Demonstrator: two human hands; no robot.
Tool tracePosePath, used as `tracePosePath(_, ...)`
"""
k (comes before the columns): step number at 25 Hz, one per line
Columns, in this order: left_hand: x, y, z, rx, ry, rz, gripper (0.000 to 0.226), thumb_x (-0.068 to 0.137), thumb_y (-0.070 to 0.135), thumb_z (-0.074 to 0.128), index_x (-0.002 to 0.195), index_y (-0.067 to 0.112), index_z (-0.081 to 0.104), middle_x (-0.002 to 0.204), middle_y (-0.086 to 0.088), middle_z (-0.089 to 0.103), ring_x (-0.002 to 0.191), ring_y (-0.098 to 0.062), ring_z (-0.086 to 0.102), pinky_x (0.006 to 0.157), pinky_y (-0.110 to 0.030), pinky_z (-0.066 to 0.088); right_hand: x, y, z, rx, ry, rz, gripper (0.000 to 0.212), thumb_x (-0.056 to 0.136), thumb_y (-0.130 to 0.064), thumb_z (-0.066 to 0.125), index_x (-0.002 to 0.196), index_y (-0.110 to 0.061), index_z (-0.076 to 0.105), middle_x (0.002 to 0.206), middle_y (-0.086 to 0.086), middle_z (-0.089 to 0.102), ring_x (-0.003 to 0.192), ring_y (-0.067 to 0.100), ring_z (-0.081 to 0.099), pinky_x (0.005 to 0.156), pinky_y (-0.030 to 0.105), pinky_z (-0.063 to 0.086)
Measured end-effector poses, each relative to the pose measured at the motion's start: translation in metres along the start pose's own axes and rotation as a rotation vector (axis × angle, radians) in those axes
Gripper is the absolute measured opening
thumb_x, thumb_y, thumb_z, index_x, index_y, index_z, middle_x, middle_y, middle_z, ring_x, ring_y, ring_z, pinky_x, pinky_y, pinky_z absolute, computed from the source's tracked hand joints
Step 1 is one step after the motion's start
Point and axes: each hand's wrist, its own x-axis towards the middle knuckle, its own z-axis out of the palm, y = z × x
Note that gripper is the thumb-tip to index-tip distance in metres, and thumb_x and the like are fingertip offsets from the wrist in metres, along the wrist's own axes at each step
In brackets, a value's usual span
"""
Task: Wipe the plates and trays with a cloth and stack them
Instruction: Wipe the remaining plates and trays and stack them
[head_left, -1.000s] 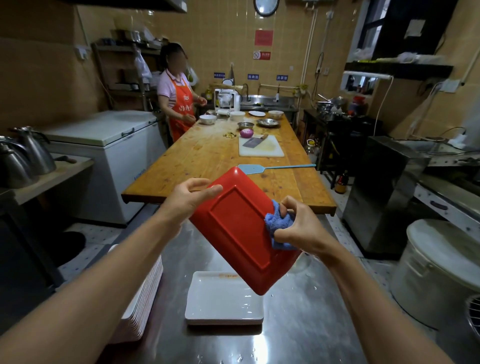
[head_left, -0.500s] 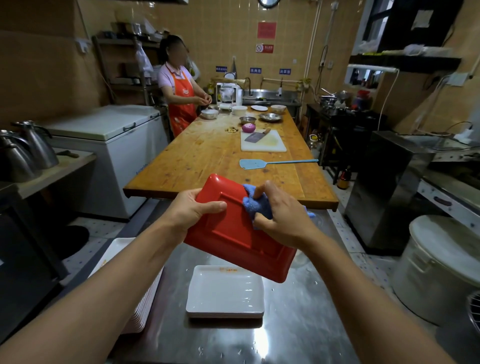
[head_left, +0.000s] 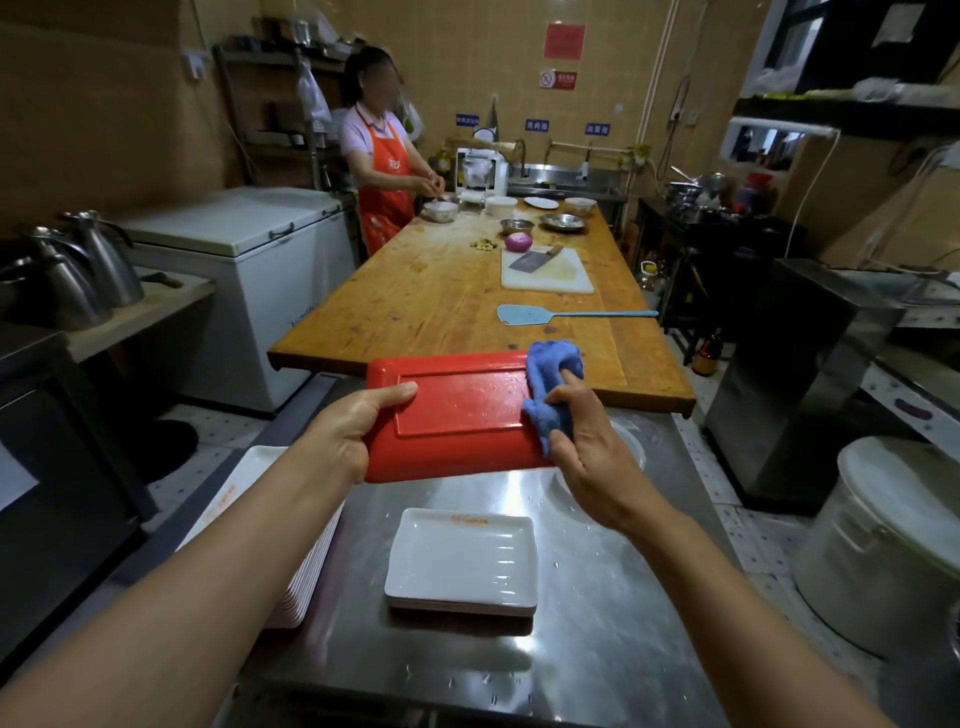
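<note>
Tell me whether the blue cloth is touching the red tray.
Touching. The head view shows the blue cloth pressed by the right hand onto the red tray.

the kitchen is dim and warm-toned, with dark corners at left and upper right. overhead light leaves a bright glare on the wet steel table (head_left: 519, 499) and a shadow under the white plates (head_left: 462, 558). wide-angle bending curves the edges; the far wall looks soft.
</note>
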Motion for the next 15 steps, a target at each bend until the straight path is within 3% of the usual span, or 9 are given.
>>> tracePosePath(2,0.001,-0.002,-0.003,-0.031,0.021,-0.049,0.011,0.080,0.018,0.070,0.081,0.011,0.062,0.053,-0.010,0.067,0.052,-0.025,0.064,0.059,-0.041,0.052,-0.009,0.000,0.011,0.002,0.015,-0.070,0.029,0.079,-0.012,0.046,0.107,-0.006,0.045,0.125,-0.004,0.038,0.114,0.012,0.039,0.093,0.015,0.032)
tracePosePath(6,-0.003,-0.007,-0.004,-0.079,0.033,-0.091,0.015,0.084,0.023,0.067,0.089,0.011,0.060,0.054,-0.012,0.066,0.049,-0.027,0.064,0.058,-0.045,0.047,-0.014,-0.007,0.035,-0.217,0.090,-0.207,0.015,0.085,-0.010,0.054,0.099,-0.005,0.052,0.119,0.004,0.050,0.111,0.024,0.044,0.096,0.039,0.036)
tracePosePath(9,-0.007,-0.013,-0.004,-0.156,0.003,-0.101,0.025,0.089,0.030,0.061,0.104,0.010,0.058,0.080,-0.016,0.064,0.070,-0.030,0.061,0.073,-0.048,0.046,-0.016,-0.028,0.069,-0.309,0.054,-0.286,0.020,0.089,-0.023,0.048,0.102,-0.011,0.054,0.126,0.004,0.051,0.120,0.025,0.041,0.103,0.042,0.031)
tracePosePath(12,-0.007,-0.018,-0.011,-0.212,-0.010,-0.077,0.034,0.092,0.034,0.056,0.116,0.010,0.057,0.092,-0.016,0.062,0.072,-0.026,0.058,0.087,-0.046,0.046,-0.014,-0.054,0.104,-0.329,-0.007,-0.308,0.025,0.089,-0.030,0.045,0.106,-0.015,0.054,0.133,0.001,0.050,0.126,0.025,0.040,0.107,0.044,0.029)
tracePosePath(15,-0.006,-0.021,-0.036,-0.243,0.050,-0.027,0.046,0.089,0.034,0.060,0.125,0.005,0.056,0.117,-0.019,0.061,0.079,-0.028,0.060,0.081,-0.045,0.049,-0.010,-0.062,0.121,-0.307,-0.064,-0.300,0.026,0.088,-0.032,0.049,0.109,-0.017,0.054,0.137,-0.003,0.047,0.132,0.022,0.035,0.112,0.042,0.021)
